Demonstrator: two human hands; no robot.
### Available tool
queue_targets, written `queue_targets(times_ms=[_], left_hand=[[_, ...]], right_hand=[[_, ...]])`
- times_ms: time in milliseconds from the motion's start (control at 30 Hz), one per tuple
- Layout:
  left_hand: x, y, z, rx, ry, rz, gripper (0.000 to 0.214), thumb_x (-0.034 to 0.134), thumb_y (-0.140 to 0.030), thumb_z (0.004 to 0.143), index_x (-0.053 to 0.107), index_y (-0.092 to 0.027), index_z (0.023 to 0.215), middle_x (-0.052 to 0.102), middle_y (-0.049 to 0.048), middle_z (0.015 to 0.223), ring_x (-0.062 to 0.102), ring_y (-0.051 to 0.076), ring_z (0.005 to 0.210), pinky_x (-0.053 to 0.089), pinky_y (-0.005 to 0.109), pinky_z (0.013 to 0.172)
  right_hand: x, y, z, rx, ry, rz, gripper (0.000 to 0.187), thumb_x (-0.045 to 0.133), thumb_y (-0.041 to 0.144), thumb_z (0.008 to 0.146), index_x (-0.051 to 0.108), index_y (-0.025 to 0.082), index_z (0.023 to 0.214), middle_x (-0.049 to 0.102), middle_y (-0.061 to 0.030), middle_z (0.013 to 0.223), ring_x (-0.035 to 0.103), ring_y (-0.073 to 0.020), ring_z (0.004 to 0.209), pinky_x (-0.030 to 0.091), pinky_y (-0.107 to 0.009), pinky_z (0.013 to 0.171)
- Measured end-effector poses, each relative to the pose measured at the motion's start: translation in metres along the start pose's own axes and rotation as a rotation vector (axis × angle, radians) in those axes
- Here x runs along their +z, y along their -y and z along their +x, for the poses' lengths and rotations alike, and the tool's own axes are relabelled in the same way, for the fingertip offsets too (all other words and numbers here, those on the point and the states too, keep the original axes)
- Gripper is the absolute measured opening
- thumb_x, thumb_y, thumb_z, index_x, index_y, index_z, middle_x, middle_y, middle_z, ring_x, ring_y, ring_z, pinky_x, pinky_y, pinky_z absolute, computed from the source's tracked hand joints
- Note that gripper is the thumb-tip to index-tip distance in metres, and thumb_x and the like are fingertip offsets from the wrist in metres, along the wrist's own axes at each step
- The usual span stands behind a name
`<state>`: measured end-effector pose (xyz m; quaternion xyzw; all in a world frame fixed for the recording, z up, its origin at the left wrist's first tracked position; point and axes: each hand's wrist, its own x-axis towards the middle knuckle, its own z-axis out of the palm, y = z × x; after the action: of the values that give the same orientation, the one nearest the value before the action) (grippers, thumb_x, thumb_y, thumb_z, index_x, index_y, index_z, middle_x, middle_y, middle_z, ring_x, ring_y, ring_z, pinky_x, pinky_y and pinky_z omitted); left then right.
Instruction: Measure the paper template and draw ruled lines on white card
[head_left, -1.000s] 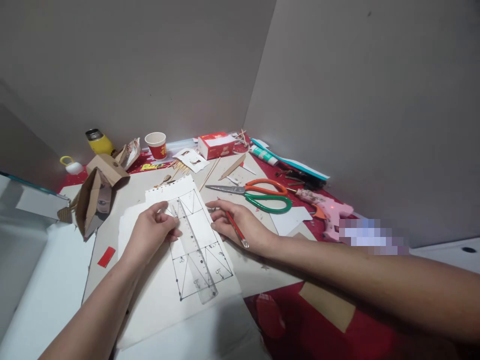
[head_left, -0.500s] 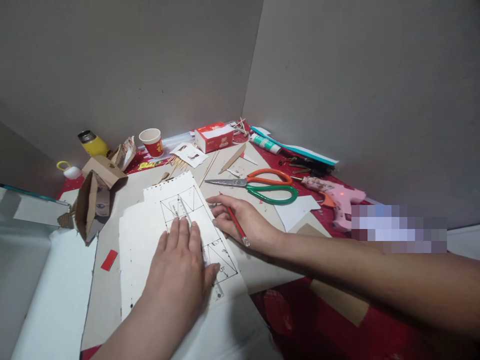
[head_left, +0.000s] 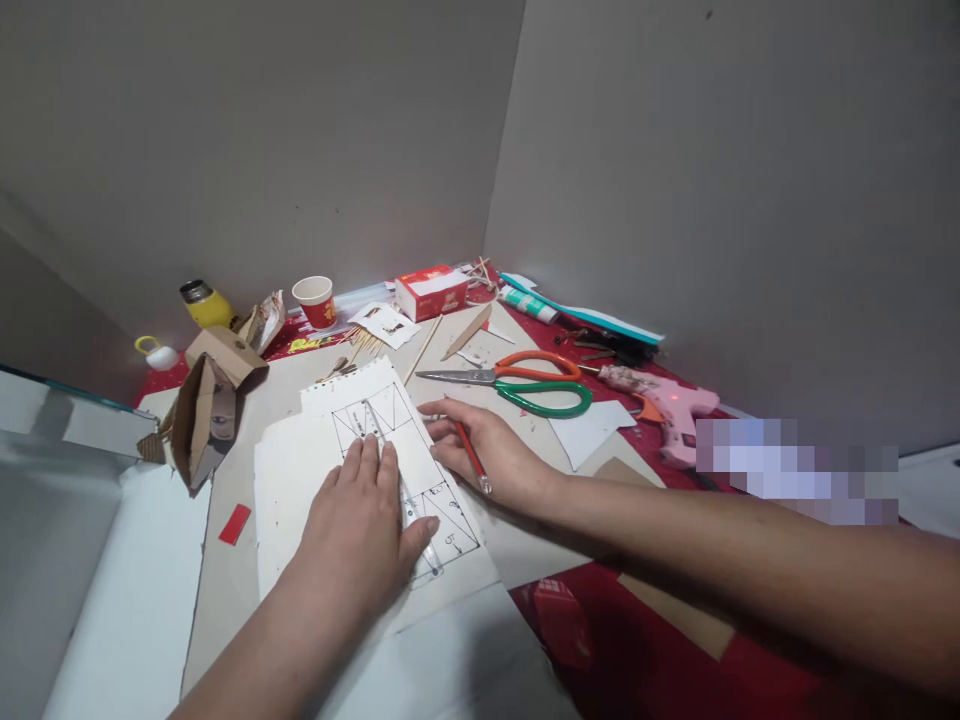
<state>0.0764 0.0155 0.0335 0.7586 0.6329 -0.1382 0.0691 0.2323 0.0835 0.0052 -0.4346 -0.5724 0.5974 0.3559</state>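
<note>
My left hand [head_left: 358, 520] lies flat with its fingers stretched over a clear ruler [head_left: 412, 515], which rests on a sheet of paper [head_left: 289, 510]. Black lines on the sheet form a rectangle crossed by diagonals, with small marks written beside them. At the sheet's right edge, my right hand [head_left: 499, 450] holds a red pencil [head_left: 471, 450] between its fingers; the pencil's back end points toward me. Just beyond the right hand lie large scissors [head_left: 499, 378] with one orange and one green handle. Part of the ruler is hidden under my left hand.
A pink glue gun [head_left: 675, 405] lies on the right. Along the back stand a paper cup [head_left: 315, 302], a red box [head_left: 431, 292] and a yellow bottle [head_left: 206, 305]. A folded cardboard piece [head_left: 206, 415] and a small red piece [head_left: 235, 523] are on the left.
The ruler under my left hand has turned and shifted slightly on the sheet. My right hand still grips the pencil. The whole view has moved a little.
</note>
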Motion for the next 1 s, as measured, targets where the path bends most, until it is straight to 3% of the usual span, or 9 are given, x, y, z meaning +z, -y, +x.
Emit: queue_targets(times_ms=[200,400,533,733,1000], left_hand=[[-0.01,0.016,-0.002,0.056,-0.02,-0.006,0.079,0.047,-0.055,0.091,0.037,-0.006,0.151,0.036,0.0216,0.158,0.032,0.036,0.145,0.039,0.048,0.11],[-0.01,0.034,0.002,0.153,-0.059,-0.017,0.077,0.053,-0.056,0.088,0.042,-0.012,0.149,0.046,0.0185,0.151,0.044,0.036,0.136,0.045,0.049,0.103],[-0.004,0.04,0.006,0.166,-0.087,-0.017,0.081,0.053,-0.062,0.086,0.041,-0.014,0.15,0.042,0.0192,0.154,0.043,0.038,0.137,0.043,0.051,0.106],[0.004,0.044,0.011,0.18,-0.064,-0.048,0.09,0.054,-0.068,0.083,0.038,-0.012,0.152,0.028,0.0179,0.162,0.02,0.036,0.15,0.028,0.049,0.117],[0.003,0.055,0.014,0.203,-0.041,-0.132,0.09,0.058,-0.067,0.082,0.036,-0.016,0.153,0.026,0.0131,0.163,0.025,0.031,0.149,0.032,0.044,0.117]], right_hand=[[0.008,0.004,-0.009,-0.005,-0.093,0.012,0.045,0.059,0.014,0.066,0.058,0.013,0.11,0.061,-0.0012,0.086,0.049,-0.0077,0.054,0.039,-0.021,0.049],[0.013,0.002,-0.013,-0.025,-0.177,0.025,0.04,0.054,0.015,0.074,0.057,0.013,0.114,0.061,-0.0002,0.084,0.05,-0.0076,0.054,0.045,-0.022,0.052],[0.012,-0.007,-0.011,-0.074,-0.173,-0.092,0.044,0.056,0.011,0.072,0.058,0.013,0.116,0.06,0.0002,0.084,0.054,-0.0088,0.059,0.046,-0.022,0.056],[0.008,-0.017,-0.009,-0.193,-0.123,-0.21,0.044,0.054,0.007,0.073,0.062,0.015,0.116,0.062,0.0017,0.08,0.056,-0.0096,0.061,0.048,-0.023,0.062],[0.004,-0.017,-0.01,-0.2,-0.094,-0.219,0.046,0.053,0.005,0.075,0.061,0.014,0.119,0.066,-0.0013,0.084,0.059,-0.0111,0.064,0.049,-0.023,0.062]])
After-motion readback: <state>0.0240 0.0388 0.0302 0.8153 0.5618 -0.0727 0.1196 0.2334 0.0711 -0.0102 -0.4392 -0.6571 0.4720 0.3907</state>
